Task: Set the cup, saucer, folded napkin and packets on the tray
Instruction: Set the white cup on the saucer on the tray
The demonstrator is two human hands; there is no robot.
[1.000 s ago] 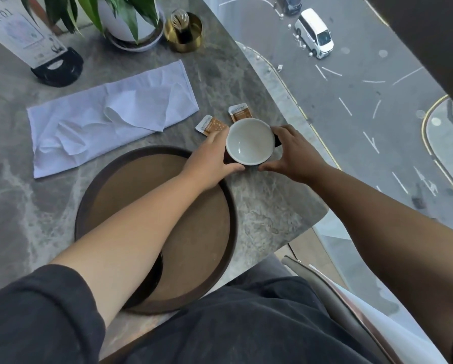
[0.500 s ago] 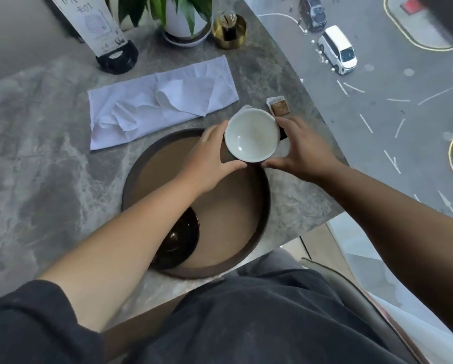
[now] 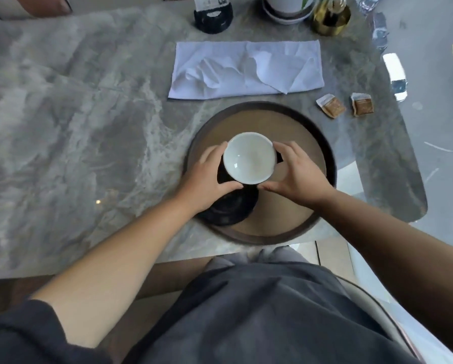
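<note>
Cup (image 3: 249,158) — white inside, dark outside | empty | over tray (image 3: 322,151)

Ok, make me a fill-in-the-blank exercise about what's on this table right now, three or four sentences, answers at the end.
1. Both hands, left and right, hold the white-lined ____ above the tray.
2. The dark saucer lies on the ____.
3. The number of packets, one beside the other, off the tray is ____.
4. The white napkin lies on the ____, beyond the tray.

Answers: cup; tray; two; table
</note>
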